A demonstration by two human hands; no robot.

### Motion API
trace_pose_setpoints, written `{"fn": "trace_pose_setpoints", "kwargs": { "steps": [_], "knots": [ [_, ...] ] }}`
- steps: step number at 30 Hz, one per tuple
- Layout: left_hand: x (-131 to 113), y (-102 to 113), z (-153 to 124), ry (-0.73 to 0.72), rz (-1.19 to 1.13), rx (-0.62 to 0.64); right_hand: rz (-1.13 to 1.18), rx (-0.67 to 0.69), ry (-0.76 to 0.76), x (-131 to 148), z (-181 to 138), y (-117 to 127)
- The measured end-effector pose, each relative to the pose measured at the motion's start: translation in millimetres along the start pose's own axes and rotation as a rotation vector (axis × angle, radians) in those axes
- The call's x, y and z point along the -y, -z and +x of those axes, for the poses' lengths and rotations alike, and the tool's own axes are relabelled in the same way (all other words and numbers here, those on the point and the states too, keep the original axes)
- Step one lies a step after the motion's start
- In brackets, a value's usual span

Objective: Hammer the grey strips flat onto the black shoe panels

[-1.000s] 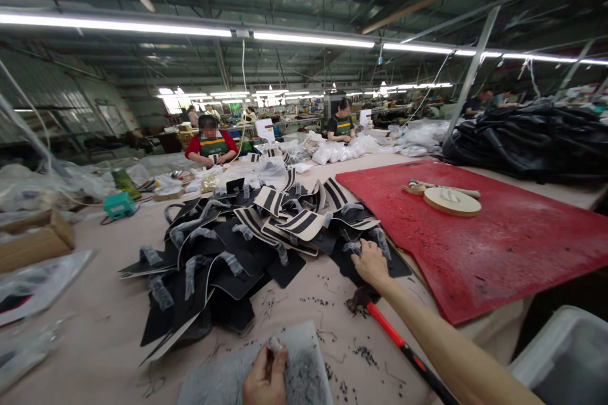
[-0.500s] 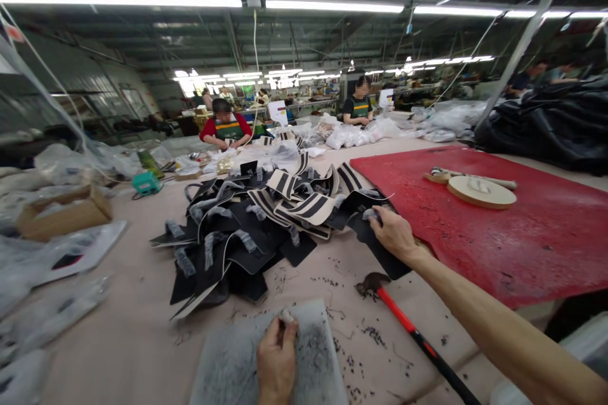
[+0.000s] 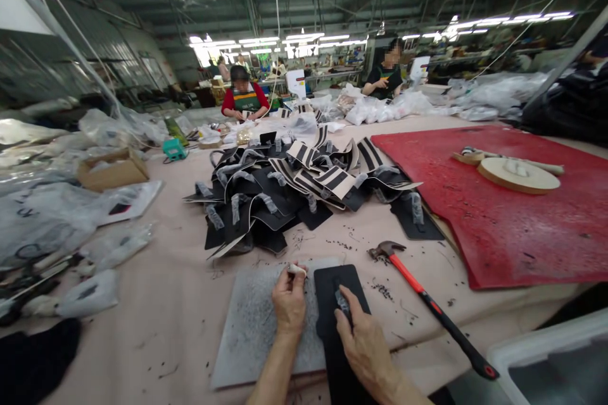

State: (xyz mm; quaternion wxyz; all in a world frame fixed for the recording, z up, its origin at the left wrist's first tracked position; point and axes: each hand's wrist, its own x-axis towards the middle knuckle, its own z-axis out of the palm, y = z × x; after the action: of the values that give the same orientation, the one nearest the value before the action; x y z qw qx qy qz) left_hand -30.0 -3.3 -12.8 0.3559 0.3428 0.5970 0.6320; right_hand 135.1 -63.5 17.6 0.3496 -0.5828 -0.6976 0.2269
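My left hand (image 3: 290,305) is closed around a small metal punch (image 3: 297,269), whose pale top shows above my fingers, and it rests on a grey pitted pad (image 3: 259,323). My right hand (image 3: 361,343) presses a black flat piece (image 3: 338,304) down on the right side of the pad, fingers closed on the clear-wrapped tab on it. A heap of black and striped cut pieces (image 3: 294,190) lies just beyond the pad. A hammer (image 3: 430,307) with a red and black handle lies to the right of my hands.
A red cutting mat (image 3: 503,215) covers the table's right side, with a round wooden disc (image 3: 517,175) on it. A cardboard box (image 3: 112,170) and plastic bags (image 3: 47,215) crowd the left. Two seated workers (image 3: 243,101) are at the far end. A white bin (image 3: 551,367) stands at the lower right.
My right hand pulled one black piece from the heap's right edge and brought it back onto the pad beside my left hand. The view tilted down.
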Motion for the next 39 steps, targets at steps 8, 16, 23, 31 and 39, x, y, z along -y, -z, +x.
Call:
{"fn": "trace_pose_setpoints", "kwargs": {
  "steps": [8, 16, 23, 31, 39],
  "knots": [
    [-12, -4, -5, -0.025, -0.015, 0.153, 0.021, -0.004, 0.071, -10, -2, -8],
    [-18, -25, -5, -0.008, 0.027, 0.416, -0.041, -0.089, 0.166, -9, -5, -23],
    [-12, -21, -2, 0.05, 0.005, 0.399, -0.235, 0.188, 0.067, -1, -9, -4],
    [-25, -17, -5, 0.03, 0.12, 0.475, -0.285, 0.198, 0.058, -1, -12, -4],
    [-27, -18, -7, -0.02, 0.166, 0.471, -0.327, 0.252, 0.037, 1, -11, -1]
  ]
}}
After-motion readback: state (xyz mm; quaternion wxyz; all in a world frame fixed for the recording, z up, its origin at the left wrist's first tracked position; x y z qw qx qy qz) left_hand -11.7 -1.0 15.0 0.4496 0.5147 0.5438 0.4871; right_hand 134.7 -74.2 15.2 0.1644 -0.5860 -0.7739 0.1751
